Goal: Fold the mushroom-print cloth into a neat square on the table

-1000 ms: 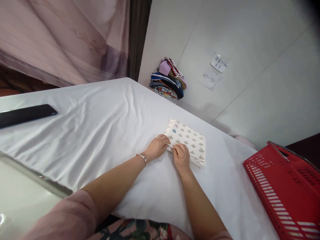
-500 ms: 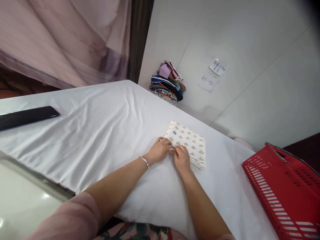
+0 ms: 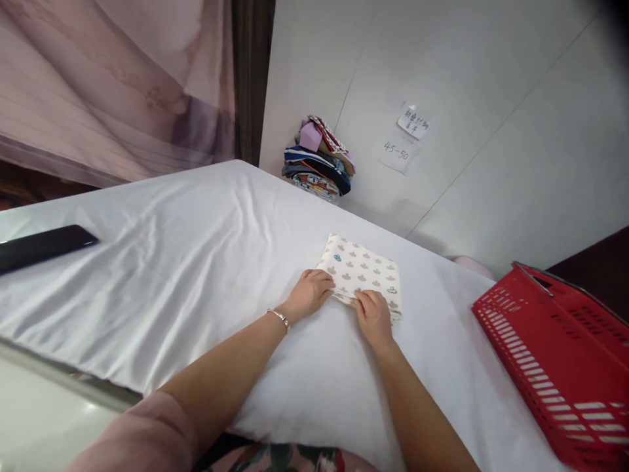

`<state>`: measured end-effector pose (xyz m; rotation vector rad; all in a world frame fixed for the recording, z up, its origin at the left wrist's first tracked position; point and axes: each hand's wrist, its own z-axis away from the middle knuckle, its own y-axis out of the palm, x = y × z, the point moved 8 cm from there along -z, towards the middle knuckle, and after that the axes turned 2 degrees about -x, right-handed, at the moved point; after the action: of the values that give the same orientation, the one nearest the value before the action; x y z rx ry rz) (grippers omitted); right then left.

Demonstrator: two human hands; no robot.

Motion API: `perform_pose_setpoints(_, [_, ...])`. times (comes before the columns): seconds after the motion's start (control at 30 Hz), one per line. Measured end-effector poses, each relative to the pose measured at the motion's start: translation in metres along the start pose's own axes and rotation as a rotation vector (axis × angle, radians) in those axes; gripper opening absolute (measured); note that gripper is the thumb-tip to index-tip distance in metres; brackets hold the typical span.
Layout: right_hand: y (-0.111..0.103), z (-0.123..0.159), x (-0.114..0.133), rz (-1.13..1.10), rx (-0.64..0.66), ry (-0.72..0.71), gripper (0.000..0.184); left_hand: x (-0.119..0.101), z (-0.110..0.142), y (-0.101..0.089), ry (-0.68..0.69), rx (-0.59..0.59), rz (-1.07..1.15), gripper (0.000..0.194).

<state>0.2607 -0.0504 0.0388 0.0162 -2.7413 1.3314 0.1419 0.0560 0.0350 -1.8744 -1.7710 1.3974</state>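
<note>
A folded cream cloth (image 3: pixel 363 265) with grey cloud-like prints and a small blue motif lies flat on the white-covered table. My left hand (image 3: pixel 309 293), with a silver bracelet at the wrist, has its fingers closed on the cloth's near left corner. Along the near edge, my right hand (image 3: pixel 374 316) pinches the cloth's folded layers between thumb and fingers. A short stretch of that edge shows between the two hands. The fingertips' undersides are hidden.
A red plastic basket (image 3: pixel 550 367) stands at the right. Several folded clothes form a stack (image 3: pixel 319 160) at the far edge by the wall, near paper notes (image 3: pixel 397 154). A black flat object (image 3: pixel 46 248) lies on the white sheet (image 3: pixel 196 262) at the left.
My right hand has slid rightward along the cloth's near edge, away from my left hand. My left hand stays at the left corner. The whole view has shifted slightly.
</note>
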Motion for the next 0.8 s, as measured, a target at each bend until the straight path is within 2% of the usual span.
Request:
perform_pose_setpoints(0.13, [-0.002, 0.0015, 0.0024, -0.046, -0.047, -0.004, 0.022, 0.0023, -0.0011, 0.0007, -0.008, -0.002, -0.015, 0.018])
perform_pose_setpoints(0.3, [0.001, 0.0018, 0.0018, -0.061, -0.01, 0.016, 0.021, 0.0023, -0.0019, 0.001, 0.009, -0.017, -0.032, 0.018])
perform_pose_setpoints(0.57, [-0.0008, 0.0014, -0.0015, -0.143, -0.038, 0.022, 0.019, -0.0039, -0.0002, -0.0029, 0.046, -0.051, -0.05, 0.023])
perform_pose_setpoints(0.8, [0.003, -0.0013, -0.0012, -0.129, 0.012, 0.042, 0.018, -0.0034, -0.0019, 0.0057, 0.039, 0.023, -0.062, 0.021])
